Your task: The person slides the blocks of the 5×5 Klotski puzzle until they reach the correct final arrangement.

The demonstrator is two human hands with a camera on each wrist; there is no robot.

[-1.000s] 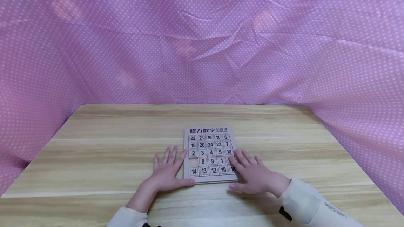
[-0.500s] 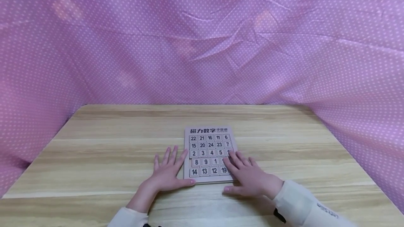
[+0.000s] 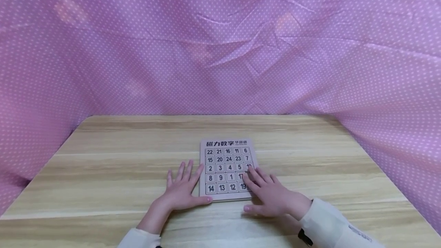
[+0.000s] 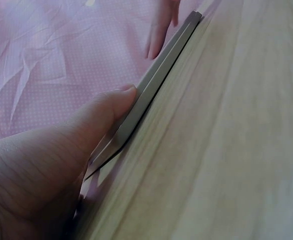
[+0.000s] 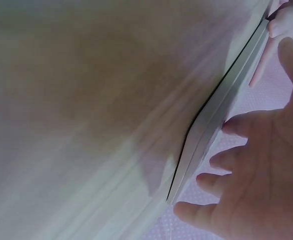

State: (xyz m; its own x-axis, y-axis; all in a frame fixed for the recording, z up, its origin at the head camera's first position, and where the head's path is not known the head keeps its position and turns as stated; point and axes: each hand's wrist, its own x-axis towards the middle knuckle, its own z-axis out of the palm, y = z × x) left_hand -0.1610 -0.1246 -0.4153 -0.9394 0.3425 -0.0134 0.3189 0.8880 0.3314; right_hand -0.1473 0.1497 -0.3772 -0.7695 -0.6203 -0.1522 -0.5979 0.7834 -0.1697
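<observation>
A number sliding puzzle point(image 3: 229, 167), a pale board with numbered square tiles under a printed heading, lies flat on the table. My left hand point(image 3: 180, 192) is spread at its left side, the forefinger at the left edge and the thumb at the near left corner. Over the lower right tiles is my right hand point(image 3: 273, 196), its fingers extended, a fingertip at the 17 tile point(image 3: 240, 176). That hand covers the end of the two lower rows. In the left wrist view, my thumb point(image 4: 114, 102) touches the board's side. The right wrist view has my right fingers near the board's edge point(image 5: 211, 120).
The wood-grain table point(image 3: 120, 156) extends around the board on all sides. Behind and beside it hangs a pink dotted cloth point(image 3: 220, 49). Pale sleeves point(image 3: 324, 221) cover both forearms.
The row with 8, 9, 1 and 17 has slid left, filling the gap at its left end. My right hand has shifted left with it; my left hand has stayed in place.
</observation>
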